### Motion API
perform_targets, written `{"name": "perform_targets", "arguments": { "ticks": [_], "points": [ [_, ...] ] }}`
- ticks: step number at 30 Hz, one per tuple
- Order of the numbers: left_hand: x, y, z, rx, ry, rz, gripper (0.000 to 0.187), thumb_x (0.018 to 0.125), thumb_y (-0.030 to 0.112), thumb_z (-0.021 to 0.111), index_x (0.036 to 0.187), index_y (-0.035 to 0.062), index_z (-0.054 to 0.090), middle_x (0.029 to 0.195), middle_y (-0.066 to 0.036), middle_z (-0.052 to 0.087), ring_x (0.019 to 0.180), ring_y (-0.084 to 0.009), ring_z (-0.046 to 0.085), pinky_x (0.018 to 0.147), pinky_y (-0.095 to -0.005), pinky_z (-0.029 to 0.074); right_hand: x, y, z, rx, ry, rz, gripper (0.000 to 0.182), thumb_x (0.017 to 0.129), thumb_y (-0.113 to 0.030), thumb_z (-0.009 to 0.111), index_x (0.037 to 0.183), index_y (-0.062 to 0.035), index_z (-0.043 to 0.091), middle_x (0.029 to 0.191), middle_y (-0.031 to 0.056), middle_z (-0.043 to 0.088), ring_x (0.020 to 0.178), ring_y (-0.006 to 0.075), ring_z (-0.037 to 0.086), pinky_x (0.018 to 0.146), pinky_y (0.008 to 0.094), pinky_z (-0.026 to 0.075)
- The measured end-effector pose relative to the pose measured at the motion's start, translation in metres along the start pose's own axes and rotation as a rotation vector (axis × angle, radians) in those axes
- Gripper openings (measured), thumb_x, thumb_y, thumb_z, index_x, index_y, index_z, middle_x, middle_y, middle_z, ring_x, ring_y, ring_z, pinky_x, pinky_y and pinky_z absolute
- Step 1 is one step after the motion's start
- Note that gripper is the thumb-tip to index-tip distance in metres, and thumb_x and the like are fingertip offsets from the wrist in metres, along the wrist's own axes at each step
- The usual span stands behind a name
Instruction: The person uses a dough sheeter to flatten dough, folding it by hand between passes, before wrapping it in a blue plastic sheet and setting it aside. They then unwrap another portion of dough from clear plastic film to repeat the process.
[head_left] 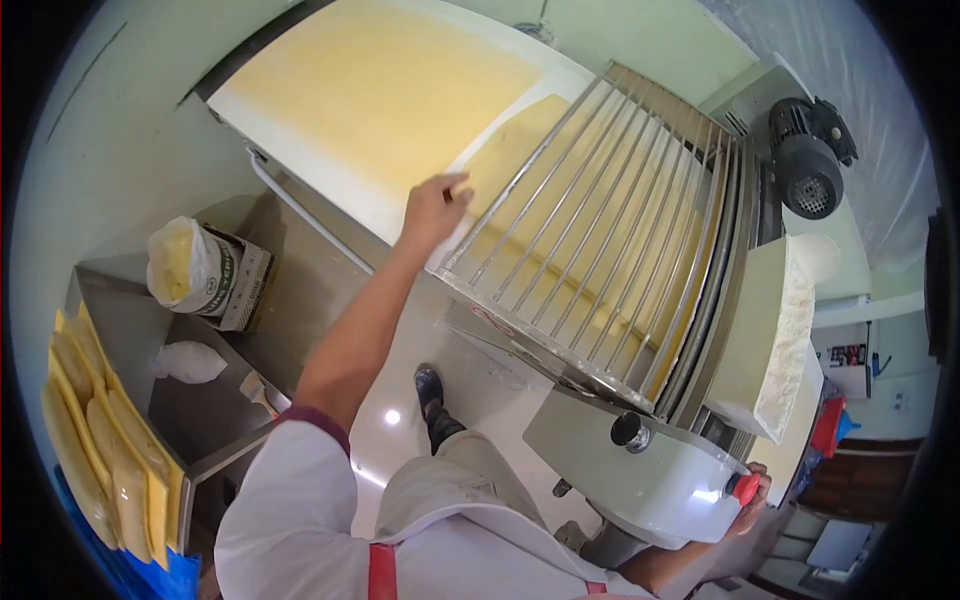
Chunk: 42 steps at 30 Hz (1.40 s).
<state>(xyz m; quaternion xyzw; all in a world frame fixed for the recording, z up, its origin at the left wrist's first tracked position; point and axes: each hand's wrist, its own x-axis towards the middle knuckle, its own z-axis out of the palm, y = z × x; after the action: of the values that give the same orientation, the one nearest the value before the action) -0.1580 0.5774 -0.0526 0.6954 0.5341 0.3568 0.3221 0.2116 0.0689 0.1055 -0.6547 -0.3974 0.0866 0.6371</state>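
Observation:
My left hand (438, 210) is at the near edge of a yellow dough sheet (520, 150), just outside the wire guard (590, 210) of a dough sheeter. Its fingers are curled, and what lies between them is hidden. That sheet runs under the guard's bars toward the rollers (715, 270). A second, floury dough sheet (380, 90) lies flat on the white belt (255, 115) to the left. At the machine's front right corner my right hand (755, 505) is closed around a red knob (743, 488), partly hidden behind it.
A flour-filled bin (765, 340) sits on the sheeter beside a black motor (808, 165). Lower left, folded dough slabs (110, 440) rest by a metal shelf with a brush (258, 393) and a white bag (190, 362). A lined bucket (190, 265) stands on the floor.

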Motion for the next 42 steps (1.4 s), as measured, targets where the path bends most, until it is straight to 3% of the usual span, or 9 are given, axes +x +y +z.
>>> {"name": "perform_targets", "arguments": {
  "ticks": [5,8,12,21,25,29,33,38,42],
  "points": [
    [-0.038,0.013,-0.028,-0.082,-0.524,-0.038,0.019,0.086,0.009,0.064,0.104,0.0032,0.069,0.075,-0.011,0.067,0.070,-0.0130,0.061,0.067,-0.0280,0.049,-0.001,-0.012,0.008,-0.165,-0.001,0.022,0.020,0.088,-0.024,0.046,0.089,-0.0054,0.050,0.091,0.0100,0.050,0.088,0.0192,0.050,0.079,0.0310,0.041],
    [-0.032,-0.006,-0.059,-0.105,-0.522,0.103,0.018,0.088,0.009,0.063,0.103,0.0015,0.069,0.081,-0.010,0.069,0.076,-0.0114,0.062,0.072,-0.0253,0.048,-0.005,-0.001,-0.008,-0.194,0.005,0.035,0.024,0.091,-0.028,0.046,0.090,-0.0044,0.051,0.090,0.0099,0.052,0.085,0.0185,0.050,0.078,0.0311,0.042],
    [-0.063,0.009,-0.102,-0.354,-0.094,0.015,0.023,0.091,0.009,0.060,0.110,-0.0021,0.064,0.097,-0.008,0.069,0.087,-0.0131,0.061,0.081,-0.0266,0.048,0.000,-0.010,0.003,-0.128,-0.046,0.009,0.037,0.093,-0.038,0.046,0.092,-0.0022,0.053,0.088,0.0110,0.054,0.082,0.0199,0.052,0.079,0.0330,0.044],
    [-0.209,0.070,-0.131,-0.588,0.198,-0.023,0.019,0.093,0.009,0.058,0.107,-0.0027,0.064,0.091,-0.007,0.066,0.084,-0.0130,0.061,0.079,-0.0256,0.049,0.003,-0.016,0.008,0.077,-0.104,0.007,0.048,0.091,-0.042,0.049,0.097,0.0040,0.060,0.099,0.0135,0.059,0.093,0.0214,0.055,0.087,0.0326,0.042],
    [-0.296,0.097,-0.101,-0.576,0.110,-0.067,0.020,0.093,0.011,0.059,0.107,-0.0014,0.064,0.093,-0.006,0.065,0.087,-0.0137,0.061,0.081,-0.0265,0.048,0.008,-0.019,0.005,-0.008,-0.149,-0.036,0.036,0.090,-0.030,0.051,0.098,0.0032,0.062,0.098,0.0117,0.060,0.094,0.0209,0.056,0.090,0.0314,0.041],
    [-0.389,0.118,-0.032,-0.645,-0.220,-0.025,0.030,0.088,0.016,0.066,0.113,-0.0003,0.062,0.102,-0.008,0.066,0.095,-0.0162,0.062,0.087,-0.0299,0.048,0.006,-0.047,0.010,-0.169,-0.170,-0.454,0.018,0.088,-0.009,0.055,0.100,0.0004,0.063,0.099,0.0145,0.062,0.097,0.0261,0.058,0.090,0.0337,0.043],
    [-0.465,0.194,0.034,-0.497,-0.615,0.253,0.041,0.081,0.019,0.073,0.115,0.0013,0.059,0.109,-0.011,0.063,0.097,-0.0168,0.061,0.087,-0.0301,0.047,0.006,-0.097,0.038,-0.262,-0.814,-0.821,0.026,0.085,-0.006,0.060,0.110,-0.0013,0.059,0.118,0.0165,0.058,0.110,0.0329,0.056,0.092,0.0418,0.045],
    [-0.516,0.206,0.112,-0.513,-0.193,-0.045,0.028,0.079,0.021,0.075,0.093,0.0020,0.061,0.079,-0.010,0.064,0.071,-0.0168,0.058,0.067,-0.0304,0.047,0.023,-0.096,0.127,-0.480,-1.089,-1.105,0.036,0.091,-0.025,0.057,0.121,-0.0045,0.057,0.123,0.0161,0.059,0.115,0.0351,0.054,0.100,0.0467,0.039],
    [-0.522,0.205,0.134,-0.580,0.047,-0.074,0.025,0.078,0.021,0.076,0.081,0.0025,0.059,0.063,-0.006,0.057,0.057,-0.0147,0.050,0.057,-0.0298,0.044,0.031,-0.126,0.180,-0.969,-1.345,-0.691,0.051,0.092,-0.047,0.048,0.109,-0.0025,0.066,0.114,0.0187,0.064,0.110,0.0362,0.057,0.094,0.0461,0.043]
  ]
}}
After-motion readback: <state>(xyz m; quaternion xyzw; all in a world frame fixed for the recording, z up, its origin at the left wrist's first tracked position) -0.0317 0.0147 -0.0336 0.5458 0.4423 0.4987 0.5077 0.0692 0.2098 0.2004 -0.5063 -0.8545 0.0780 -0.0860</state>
